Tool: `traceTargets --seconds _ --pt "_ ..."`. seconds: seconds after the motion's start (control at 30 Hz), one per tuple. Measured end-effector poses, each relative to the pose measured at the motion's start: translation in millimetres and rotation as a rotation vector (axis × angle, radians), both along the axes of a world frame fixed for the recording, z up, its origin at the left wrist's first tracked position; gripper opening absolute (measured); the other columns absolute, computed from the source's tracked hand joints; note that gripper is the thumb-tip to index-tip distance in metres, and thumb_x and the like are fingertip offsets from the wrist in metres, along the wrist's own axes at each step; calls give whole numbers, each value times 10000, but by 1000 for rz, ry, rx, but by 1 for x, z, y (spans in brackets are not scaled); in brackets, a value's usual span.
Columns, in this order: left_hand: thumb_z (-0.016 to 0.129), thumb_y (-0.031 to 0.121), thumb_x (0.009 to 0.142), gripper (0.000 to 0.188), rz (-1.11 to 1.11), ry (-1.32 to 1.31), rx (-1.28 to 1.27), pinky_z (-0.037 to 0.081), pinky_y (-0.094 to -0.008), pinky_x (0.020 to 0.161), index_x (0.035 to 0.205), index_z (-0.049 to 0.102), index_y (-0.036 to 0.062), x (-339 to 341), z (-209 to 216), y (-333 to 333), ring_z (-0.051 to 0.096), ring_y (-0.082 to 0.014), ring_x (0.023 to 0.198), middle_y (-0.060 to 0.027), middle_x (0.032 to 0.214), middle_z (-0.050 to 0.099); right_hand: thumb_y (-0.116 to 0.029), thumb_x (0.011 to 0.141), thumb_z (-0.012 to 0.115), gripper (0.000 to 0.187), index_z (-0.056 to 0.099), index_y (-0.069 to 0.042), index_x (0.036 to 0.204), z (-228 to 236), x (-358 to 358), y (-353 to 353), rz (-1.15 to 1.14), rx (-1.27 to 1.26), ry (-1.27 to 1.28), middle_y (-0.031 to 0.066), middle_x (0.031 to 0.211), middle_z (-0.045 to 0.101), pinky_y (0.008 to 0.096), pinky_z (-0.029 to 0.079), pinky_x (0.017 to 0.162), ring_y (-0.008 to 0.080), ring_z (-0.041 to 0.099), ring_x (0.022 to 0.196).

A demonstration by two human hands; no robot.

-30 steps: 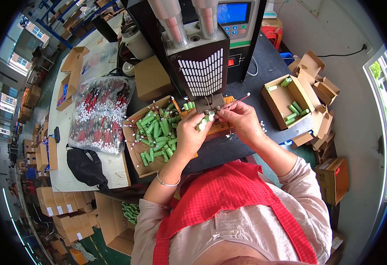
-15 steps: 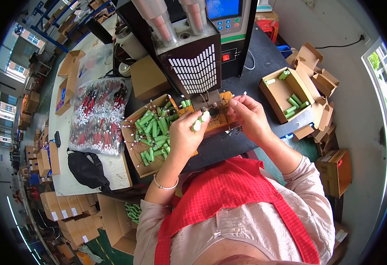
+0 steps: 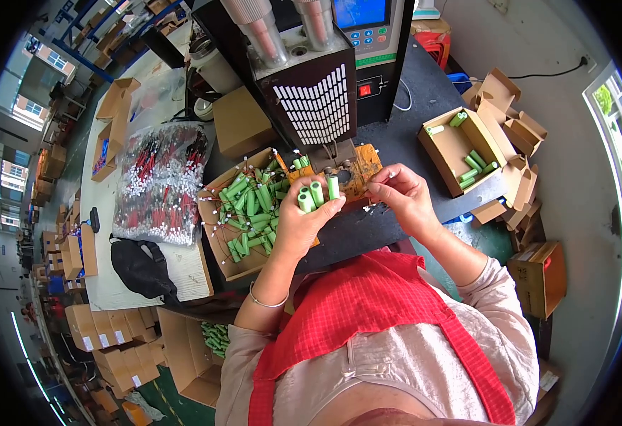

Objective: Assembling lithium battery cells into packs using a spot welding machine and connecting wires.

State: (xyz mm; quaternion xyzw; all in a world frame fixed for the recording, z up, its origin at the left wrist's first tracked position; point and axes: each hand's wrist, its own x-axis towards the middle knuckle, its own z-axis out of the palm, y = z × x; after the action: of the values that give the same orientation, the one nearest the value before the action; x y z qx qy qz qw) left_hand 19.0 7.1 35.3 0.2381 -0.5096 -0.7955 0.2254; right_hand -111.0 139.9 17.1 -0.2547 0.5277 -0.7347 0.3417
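Observation:
My left hand (image 3: 301, 231) is closed around several green cylindrical battery cells (image 3: 316, 193), held upright with their ends facing up. One cell stands apart from the others, near the thumb and fingertips. Close by on the right, my right hand (image 3: 412, 206) pinches a thin wire lead with a small white plug (image 3: 392, 174) between thumb and forefinger. Just beyond both hands is the worn orange block (image 3: 368, 162) at the base of a spot welder (image 3: 318, 106), below its electrodes. Fingers hide part of the lead.
Left of my hands, an open carton (image 3: 219, 250) holds many green cells with wires. Farther left lie a clear bag of wire leads (image 3: 158, 184) and a black pouch (image 3: 140, 270). A smaller carton (image 3: 435, 157) with several cells stands at the right. Behind it are empty cartons (image 3: 524, 135).
My left hand has turned, so the cells now stand upright and one is separated from the rest. My right hand has shifted slightly down, with the white plug now lower against the fingers.

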Motion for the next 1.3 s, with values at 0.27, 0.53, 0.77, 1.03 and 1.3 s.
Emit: traceTargets --seconds 0.27,0.53,0.77,1.03,1.3 --pt "690 12 705 252 64 -126 -799 487 -263 661 938 609 -36 -11 -23 -12 632 -171 735 -132 839 652 76 699 610 137 585 -5 807 3 4 -7 -115 -31 856 118 838 633 286 504 678 231 634 805" --pt "651 19 725 157 99 -153 -935 460 -316 578 869 608 -26 -18 -19 -12 616 -276 658 -152 734 607 77 686 603 145 589 5 811 5 2 -17 -103 -5 924 117 843 633 299 511 675 239 637 797" --pt "638 26 727 87 119 -213 -907 442 -295 525 799 606 -10 -21 -25 -16 601 -212 567 -132 648 583 44 697 614 141 599 6 833 4 -1 -21 -115 55 908 119 841 631 300 511 684 242 634 782" --pt "635 89 810 226 87 -249 -496 470 -192 529 1007 620 -20 11 -9 -32 559 -69 606 -45 811 638 -37 811 605 166 610 3 972 11 -43 9 -205 203 596 54 880 637 241 487 704 104 597 804" --pt "588 147 845 248 230 -515 -852 391 -282 807 1013 598 -35 93 -15 -93 519 -168 902 -97 971 558 -126 772 631 132 632 -3 822 -29 -84 36 35 551 1106 113 771 595 328 484 635 248 595 706"
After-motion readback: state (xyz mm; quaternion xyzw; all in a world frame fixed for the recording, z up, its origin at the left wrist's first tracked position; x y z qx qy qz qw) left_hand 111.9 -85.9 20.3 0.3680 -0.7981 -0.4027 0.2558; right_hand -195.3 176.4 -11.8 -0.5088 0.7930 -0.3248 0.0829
